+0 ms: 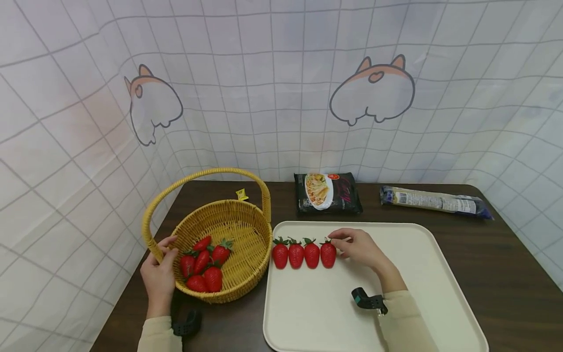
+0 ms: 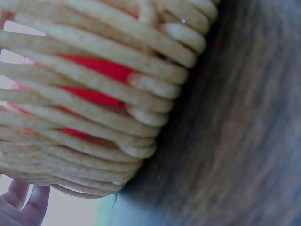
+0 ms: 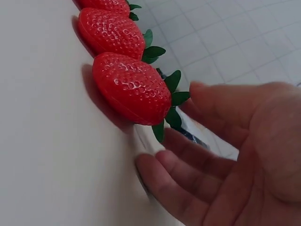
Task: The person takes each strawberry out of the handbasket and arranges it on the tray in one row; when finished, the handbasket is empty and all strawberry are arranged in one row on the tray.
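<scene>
On the left stands a yellow wicker basket (image 1: 248,244) with a tall handle, several red strawberries (image 1: 213,278) lying in its left part. My left hand (image 1: 160,274) grips the basket's left side where the handle meets the rim. Its woven wall (image 2: 94,113) fills much of the left wrist view. Several more strawberries form a row on a cream tray (image 1: 316,313), leaves pointing away from me. Beside the rightmost strawberry (image 3: 131,89) is my right hand (image 1: 358,247), thumb at its leaves and fingers loosely bent, apart from the red body.
Behind the tray lie a black food packet (image 1: 327,193) and, farther right, a long clear-wrapped package (image 1: 435,201). A small yellow sachet (image 1: 241,194) sits behind the basket. A gridded white curtain (image 1: 281,98) surrounds the dark wooden table (image 1: 519,264).
</scene>
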A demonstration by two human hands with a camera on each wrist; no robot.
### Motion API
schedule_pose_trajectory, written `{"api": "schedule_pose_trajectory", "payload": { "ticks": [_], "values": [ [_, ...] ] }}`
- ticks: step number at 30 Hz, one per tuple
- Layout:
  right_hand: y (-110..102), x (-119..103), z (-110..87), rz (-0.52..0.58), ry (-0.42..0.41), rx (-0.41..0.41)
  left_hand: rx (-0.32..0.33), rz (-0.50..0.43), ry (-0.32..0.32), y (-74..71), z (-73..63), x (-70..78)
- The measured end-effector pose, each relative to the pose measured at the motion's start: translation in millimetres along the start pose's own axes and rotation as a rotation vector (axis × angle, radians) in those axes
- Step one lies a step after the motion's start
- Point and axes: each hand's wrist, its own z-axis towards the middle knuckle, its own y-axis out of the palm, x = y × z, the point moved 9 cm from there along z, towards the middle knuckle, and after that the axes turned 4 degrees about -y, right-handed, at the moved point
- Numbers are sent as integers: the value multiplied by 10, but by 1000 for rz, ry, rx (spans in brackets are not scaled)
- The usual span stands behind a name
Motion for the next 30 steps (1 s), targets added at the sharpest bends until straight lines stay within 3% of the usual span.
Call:
{"api": "schedule_pose_trajectory", "payload": {
  "ticks": [8,16,23,30],
  "values": [
    [-263,93,-37,48,88,183,-3,12,22,45,15,21],
    [-347,-77,-20,268,-6,352,-8,7,12,57,33,32],
    [-136,-343,12,336,-73,361,15,22,-20,-35,7,-9],
    [191,-583,-13,374,-132,326,3,19,-13,-3,-15,-16]
  ]
}}
